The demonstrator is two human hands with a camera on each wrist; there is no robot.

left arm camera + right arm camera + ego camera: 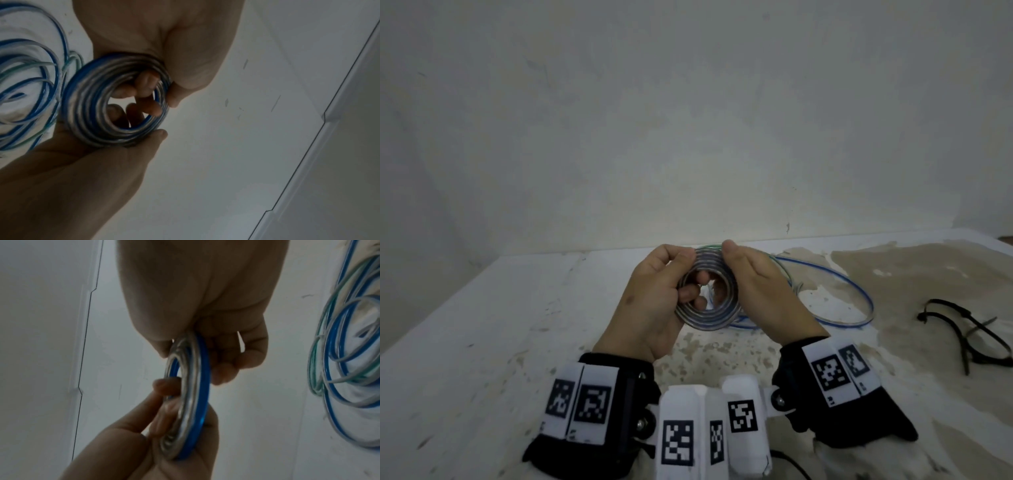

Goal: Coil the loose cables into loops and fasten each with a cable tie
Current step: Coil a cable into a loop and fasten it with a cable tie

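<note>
A flat coil of silver and blue cable [707, 318] is held up over the table between both hands. My left hand [690, 274] grips its left side, thumb on the front and fingers curled through the centre hole. My right hand [726, 270] pinches the top right rim, thumb in front and fingers behind. The left wrist view shows the coil [86, 104] with fingertips [144, 86] in its hole. Seen edge-on in the right wrist view, the coil [197, 394] is wound several turns deep. Loose blue and green cable loops [859, 301] trail onto the table at right. Black cable ties [962, 329] lie further right.
The white table [482, 342] has worn beige patches and ends at a plain wall [688, 120] just behind the hands. A thin black lead [791, 469] runs off the bottom edge near the wrist bands. The loose loops [349, 353] lie right of the right hand.
</note>
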